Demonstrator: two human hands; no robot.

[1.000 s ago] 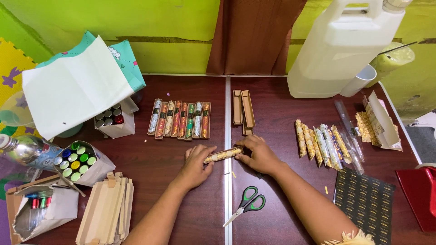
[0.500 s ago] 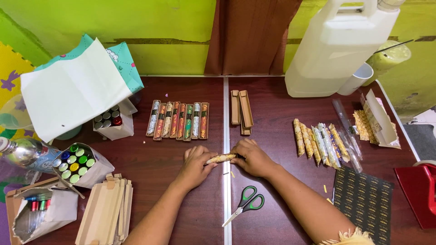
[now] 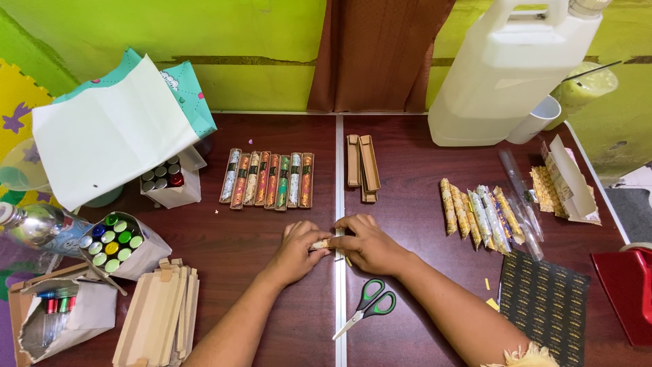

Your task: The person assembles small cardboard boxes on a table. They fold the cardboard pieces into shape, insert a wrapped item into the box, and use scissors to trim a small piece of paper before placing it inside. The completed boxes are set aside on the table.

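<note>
My left hand (image 3: 297, 250) and my right hand (image 3: 367, 242) meet at the middle of the dark wooden table, both closed around a small patterned paper-wrapped tube (image 3: 321, 243) that lies flat; only a short piece of it shows between the fingers. A row of several finished tubes in clear sleeves (image 3: 267, 179) lies just beyond my left hand. Two open narrow wooden boxes (image 3: 361, 166) lie beyond my right hand. Green-handled scissors (image 3: 367, 307) lie near my right forearm.
Several wrapped tubes (image 3: 479, 212) and clear sleeves lie at the right, above a dark patterned sheet (image 3: 541, 302). A big white jug (image 3: 506, 75) stands at the back right. Left: a white paper bag (image 3: 112, 132), bags of small bottles (image 3: 113, 242), stacked flat wooden boxes (image 3: 157, 312).
Both hands have closed in over the tube, which showed more of its length before. The view has shifted slightly.
</note>
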